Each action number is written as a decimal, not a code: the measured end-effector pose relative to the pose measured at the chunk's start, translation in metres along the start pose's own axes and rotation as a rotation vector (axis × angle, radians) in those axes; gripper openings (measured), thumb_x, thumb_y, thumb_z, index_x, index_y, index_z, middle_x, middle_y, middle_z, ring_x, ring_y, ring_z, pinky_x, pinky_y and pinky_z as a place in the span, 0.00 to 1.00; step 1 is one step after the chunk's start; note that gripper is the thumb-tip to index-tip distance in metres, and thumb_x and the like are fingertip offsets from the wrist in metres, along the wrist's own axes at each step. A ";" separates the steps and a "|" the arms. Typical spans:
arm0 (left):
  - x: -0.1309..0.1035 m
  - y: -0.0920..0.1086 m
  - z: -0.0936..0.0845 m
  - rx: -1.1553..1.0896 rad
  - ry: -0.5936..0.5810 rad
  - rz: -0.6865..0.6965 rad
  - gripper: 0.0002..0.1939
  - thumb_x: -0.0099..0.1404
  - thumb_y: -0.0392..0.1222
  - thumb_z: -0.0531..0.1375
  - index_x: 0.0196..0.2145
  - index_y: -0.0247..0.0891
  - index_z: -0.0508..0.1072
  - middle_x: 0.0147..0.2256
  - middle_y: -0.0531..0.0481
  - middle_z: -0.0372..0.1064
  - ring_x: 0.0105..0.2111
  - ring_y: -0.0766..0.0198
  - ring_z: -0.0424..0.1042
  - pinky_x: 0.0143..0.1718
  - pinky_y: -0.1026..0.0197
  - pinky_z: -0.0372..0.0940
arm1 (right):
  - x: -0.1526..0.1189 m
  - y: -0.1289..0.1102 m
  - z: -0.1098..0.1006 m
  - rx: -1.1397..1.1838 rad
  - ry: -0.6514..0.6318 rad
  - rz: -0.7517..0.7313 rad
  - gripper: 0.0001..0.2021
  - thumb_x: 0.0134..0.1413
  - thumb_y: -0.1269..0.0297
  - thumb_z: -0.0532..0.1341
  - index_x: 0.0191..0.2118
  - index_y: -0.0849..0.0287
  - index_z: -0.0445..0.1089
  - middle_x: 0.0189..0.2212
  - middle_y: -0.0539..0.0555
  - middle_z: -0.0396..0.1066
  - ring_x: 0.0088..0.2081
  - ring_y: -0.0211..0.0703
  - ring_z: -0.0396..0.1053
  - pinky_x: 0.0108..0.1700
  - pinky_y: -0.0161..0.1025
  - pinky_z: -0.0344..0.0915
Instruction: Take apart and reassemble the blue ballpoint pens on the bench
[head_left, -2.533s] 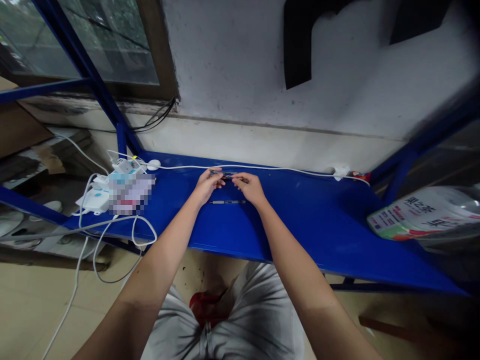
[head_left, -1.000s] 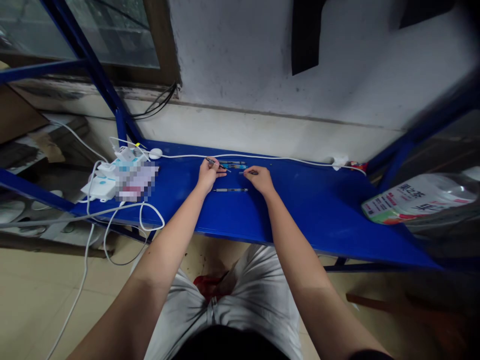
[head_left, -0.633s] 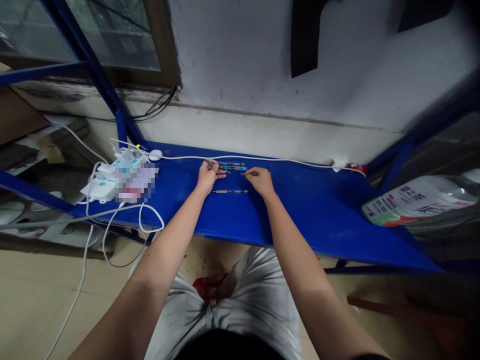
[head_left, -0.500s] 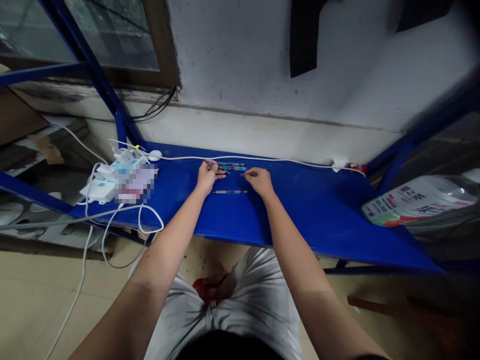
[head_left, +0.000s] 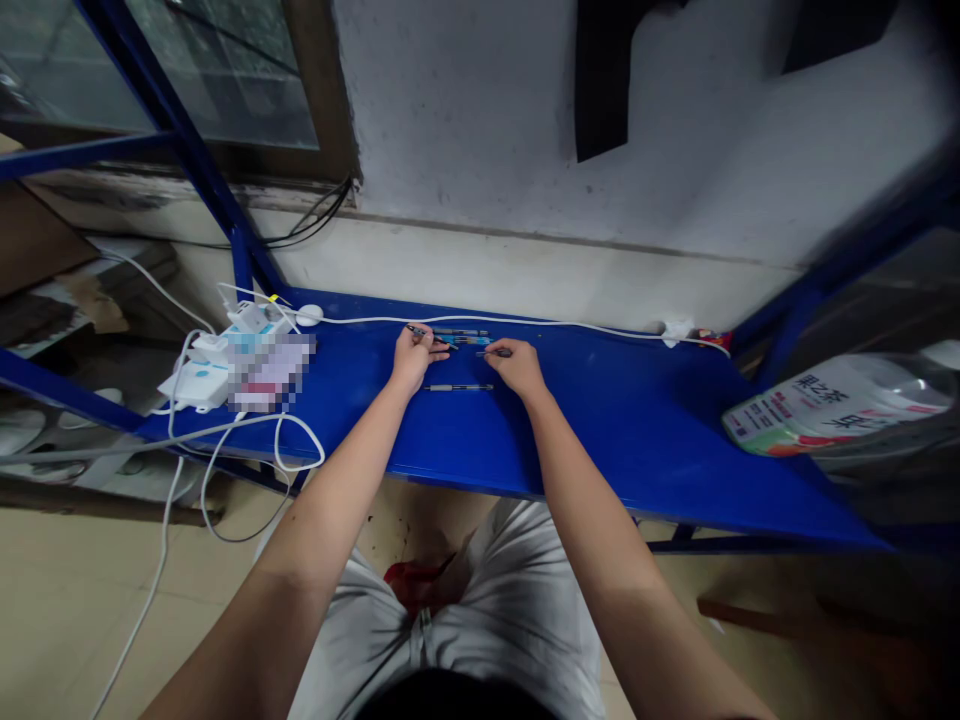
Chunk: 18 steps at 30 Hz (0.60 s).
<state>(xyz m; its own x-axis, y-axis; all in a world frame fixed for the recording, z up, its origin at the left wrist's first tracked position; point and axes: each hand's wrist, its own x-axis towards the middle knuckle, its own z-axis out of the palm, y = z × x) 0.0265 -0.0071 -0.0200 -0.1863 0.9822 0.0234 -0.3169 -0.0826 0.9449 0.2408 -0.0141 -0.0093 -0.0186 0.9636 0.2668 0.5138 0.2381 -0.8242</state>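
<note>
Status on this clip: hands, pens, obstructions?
Left hand holding dark pen. Right hand pinching thin dark object. Gray-gripped pen on blue tabletop. White cable beyond both hands.

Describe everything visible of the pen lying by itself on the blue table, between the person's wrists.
The pen is slim and straight, with a greyish section toward its left end, perhaps a grip, and a darker barrel toward the right. It looks plastic. It lies flat on the blue table, running left to right, roughly parallel to the front edge. The left hand and right hand are apart from it. Any lettering is too small to read.
</note>
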 end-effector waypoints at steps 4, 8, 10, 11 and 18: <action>-0.001 0.000 0.000 -0.003 -0.018 0.007 0.11 0.70 0.43 0.65 0.38 0.39 0.66 0.31 0.52 0.71 0.32 0.58 0.82 0.36 0.56 0.77 | -0.002 -0.001 0.003 -0.032 -0.082 -0.069 0.05 0.50 0.68 0.66 0.34 0.56 0.79 0.33 0.53 0.81 0.38 0.47 0.76 0.46 0.42 0.68; -0.004 0.001 0.001 0.015 -0.067 0.027 0.13 0.66 0.44 0.69 0.38 0.38 0.69 0.31 0.48 0.75 0.34 0.56 0.83 0.36 0.57 0.77 | -0.003 -0.004 0.009 -0.128 -0.158 -0.153 0.04 0.49 0.70 0.69 0.33 0.55 0.77 0.37 0.54 0.81 0.42 0.49 0.75 0.53 0.47 0.67; -0.005 0.002 0.001 0.032 -0.083 0.036 0.14 0.65 0.44 0.71 0.38 0.37 0.70 0.32 0.47 0.77 0.33 0.56 0.83 0.35 0.58 0.76 | -0.004 -0.006 0.011 -0.161 -0.114 -0.186 0.06 0.48 0.66 0.72 0.34 0.55 0.77 0.40 0.56 0.80 0.45 0.52 0.73 0.56 0.51 0.65; -0.005 0.003 0.001 0.043 -0.090 0.038 0.14 0.64 0.44 0.71 0.38 0.37 0.71 0.32 0.46 0.77 0.33 0.56 0.83 0.34 0.58 0.75 | -0.004 -0.006 0.011 -0.157 -0.084 -0.192 0.08 0.48 0.64 0.73 0.35 0.55 0.77 0.41 0.57 0.79 0.47 0.53 0.72 0.56 0.51 0.65; -0.006 0.004 0.003 0.098 -0.194 0.035 0.17 0.60 0.46 0.74 0.37 0.35 0.73 0.32 0.43 0.80 0.31 0.58 0.82 0.32 0.63 0.70 | -0.002 -0.007 0.011 -0.054 -0.081 -0.232 0.04 0.58 0.66 0.65 0.36 0.54 0.79 0.39 0.56 0.81 0.44 0.51 0.73 0.54 0.47 0.65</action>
<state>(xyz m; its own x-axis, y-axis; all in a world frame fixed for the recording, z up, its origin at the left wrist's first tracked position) 0.0295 -0.0127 -0.0150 -0.0103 0.9939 0.1098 -0.2198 -0.1094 0.9694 0.2277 -0.0167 -0.0098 -0.2092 0.8911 0.4027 0.5327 0.4492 -0.7173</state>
